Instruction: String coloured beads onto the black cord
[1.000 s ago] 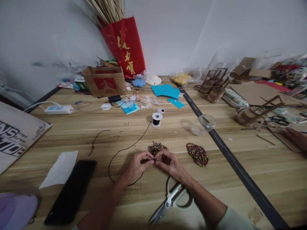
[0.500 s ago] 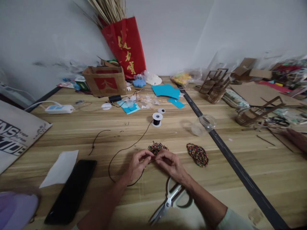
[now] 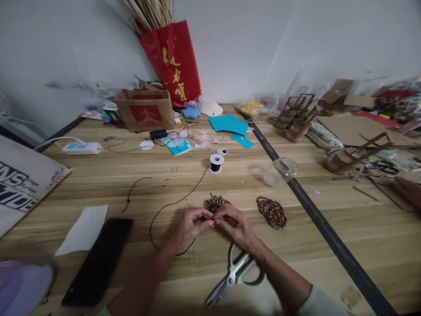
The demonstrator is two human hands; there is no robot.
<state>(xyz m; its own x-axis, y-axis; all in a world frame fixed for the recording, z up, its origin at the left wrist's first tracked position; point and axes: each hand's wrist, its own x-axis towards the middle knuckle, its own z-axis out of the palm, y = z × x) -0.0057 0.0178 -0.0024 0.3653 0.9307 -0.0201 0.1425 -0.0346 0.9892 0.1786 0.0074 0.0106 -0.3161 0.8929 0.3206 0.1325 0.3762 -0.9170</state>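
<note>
My left hand (image 3: 194, 225) and my right hand (image 3: 234, 223) meet fingertip to fingertip in front of a small heap of multicoloured beads (image 3: 216, 202). Both pinch at one spot; the thing between the fingertips is too small to make out. A black cord (image 3: 171, 204) runs from a white spool (image 3: 216, 164) in a loop on the table and passes under my left hand. Right of my hands lies a coiled bead string (image 3: 271, 213). Scissors (image 3: 233, 274) with pale handles rest below my right wrist.
A phone (image 3: 98, 262) and white paper (image 3: 83, 230) lie at left. Behind stand a cardboard box (image 3: 144, 110) and a red bag (image 3: 176, 66). A clear cup (image 3: 279, 171) and woven baskets (image 3: 355, 156) are at right, near another person's hand (image 3: 408, 189).
My left fingers have shifted slightly, and the bit of cord and yellowish bead seen beside them earlier no longer show. The other things stay in place.
</note>
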